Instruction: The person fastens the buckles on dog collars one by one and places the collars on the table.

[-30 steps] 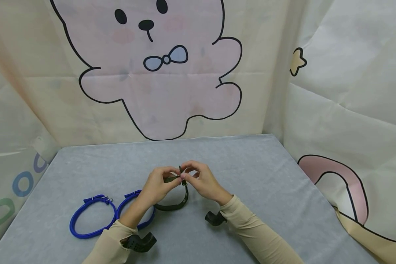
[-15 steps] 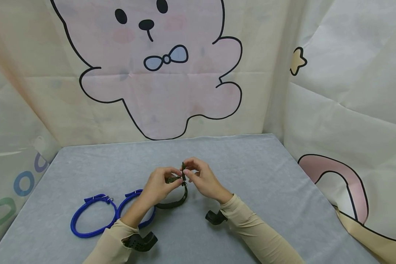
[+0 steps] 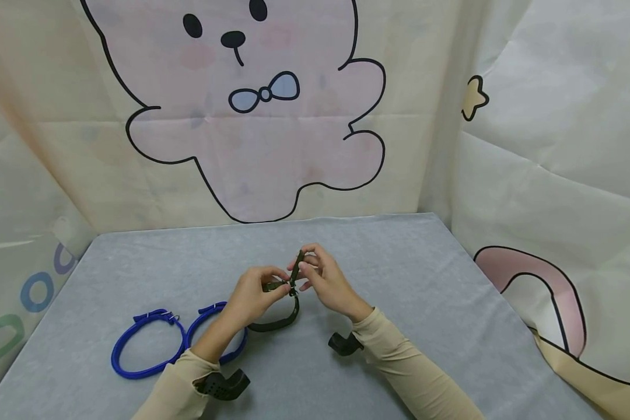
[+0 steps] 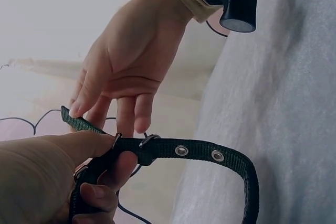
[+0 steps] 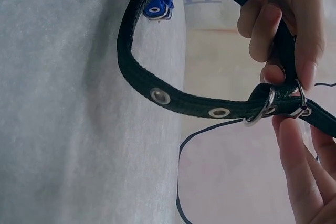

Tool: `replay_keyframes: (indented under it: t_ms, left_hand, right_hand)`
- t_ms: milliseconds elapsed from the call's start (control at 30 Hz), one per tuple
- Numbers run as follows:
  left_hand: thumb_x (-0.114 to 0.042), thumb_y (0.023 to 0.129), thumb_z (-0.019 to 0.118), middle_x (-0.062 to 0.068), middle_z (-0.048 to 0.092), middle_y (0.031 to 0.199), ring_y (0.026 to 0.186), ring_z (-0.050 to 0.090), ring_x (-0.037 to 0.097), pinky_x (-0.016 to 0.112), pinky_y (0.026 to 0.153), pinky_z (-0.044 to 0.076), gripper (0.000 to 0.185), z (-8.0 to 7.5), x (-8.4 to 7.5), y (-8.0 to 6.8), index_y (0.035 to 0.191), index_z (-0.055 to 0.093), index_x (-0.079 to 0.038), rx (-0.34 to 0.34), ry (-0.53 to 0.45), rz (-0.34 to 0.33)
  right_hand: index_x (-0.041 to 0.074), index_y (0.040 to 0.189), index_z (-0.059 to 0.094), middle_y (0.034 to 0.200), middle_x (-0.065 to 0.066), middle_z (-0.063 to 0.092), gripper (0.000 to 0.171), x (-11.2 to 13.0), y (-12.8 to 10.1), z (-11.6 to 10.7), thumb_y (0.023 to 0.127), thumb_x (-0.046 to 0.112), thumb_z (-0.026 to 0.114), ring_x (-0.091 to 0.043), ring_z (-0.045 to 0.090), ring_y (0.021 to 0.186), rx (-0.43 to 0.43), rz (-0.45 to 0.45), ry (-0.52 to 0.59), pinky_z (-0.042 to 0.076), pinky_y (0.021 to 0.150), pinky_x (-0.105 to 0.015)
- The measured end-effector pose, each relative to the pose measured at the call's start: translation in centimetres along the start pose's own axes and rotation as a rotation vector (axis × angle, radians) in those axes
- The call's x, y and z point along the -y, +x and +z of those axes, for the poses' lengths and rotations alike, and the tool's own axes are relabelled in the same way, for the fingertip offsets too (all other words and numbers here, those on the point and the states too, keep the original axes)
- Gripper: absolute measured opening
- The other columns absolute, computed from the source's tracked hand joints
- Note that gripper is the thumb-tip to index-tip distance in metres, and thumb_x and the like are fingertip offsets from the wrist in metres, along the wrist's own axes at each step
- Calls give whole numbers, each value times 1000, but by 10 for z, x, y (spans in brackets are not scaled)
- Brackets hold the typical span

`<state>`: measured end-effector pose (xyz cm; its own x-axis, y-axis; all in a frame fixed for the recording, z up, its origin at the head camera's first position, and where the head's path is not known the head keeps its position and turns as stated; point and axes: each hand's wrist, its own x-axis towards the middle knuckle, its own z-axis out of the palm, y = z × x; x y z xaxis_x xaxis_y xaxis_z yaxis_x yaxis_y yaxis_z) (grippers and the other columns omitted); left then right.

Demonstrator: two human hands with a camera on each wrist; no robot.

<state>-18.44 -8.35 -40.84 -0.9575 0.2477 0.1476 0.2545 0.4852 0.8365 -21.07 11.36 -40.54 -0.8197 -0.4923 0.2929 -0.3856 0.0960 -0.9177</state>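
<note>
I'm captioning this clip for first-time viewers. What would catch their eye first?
The two hands at the table's middle: the left hand pinches a dark green collar by its buckle, while the right hand pulls the strap's free end upward. To their left lie two blue collars on the grey table, and a big cartoon bear fills the backdrop.

head view overhead, wrist views close

Left hand [image 3: 252,294], right hand [image 3: 322,280] pinching together

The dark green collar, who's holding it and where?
Both: the left hand grips the dark green webbing collar at its metal buckle, and the right hand pinches the loose strap end.
</note>
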Motion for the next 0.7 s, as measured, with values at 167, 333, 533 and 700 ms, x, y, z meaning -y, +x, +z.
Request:
replay_keyframes:
  t_ms: [167,333,533,700]
  left_hand:
    - [-15,91,76,6,78,96,78,68,10,30,68,54,13,0,0,0,103,76,-10,8,3,-7]
    - [-15,92,75,6,78,96,83,70,13,32,72,55,13,-1,0,0,104,76,-11,15,-6,-3]
    - [-12,97,66,6,79,93,72,62,13,29,68,47,16,-3,2,0,113,69,-11,22,-64,-9]
    - [-11,102,57,14,78,97,53,43,11,25,52,38,6,-6,3,0,108,57,-9,60,-165,5]
  right_hand:
    - [0,127,42,119,-32,63,23,0,0,-1,110,15,41,-47,71,97,6,12,15,61,70,-40]
    - [-1,127,40,119,-35,61,24,-2,0,-2,111,16,39,-47,71,97,4,17,26,61,71,-36]
    - [-5,127,36,120,-38,60,23,-3,0,-5,111,11,37,-49,70,98,-14,-10,45,62,74,-39]
    - [-4,127,35,120,-38,60,23,-4,2,-8,110,10,38,-56,66,100,-33,-7,79,62,75,-39]
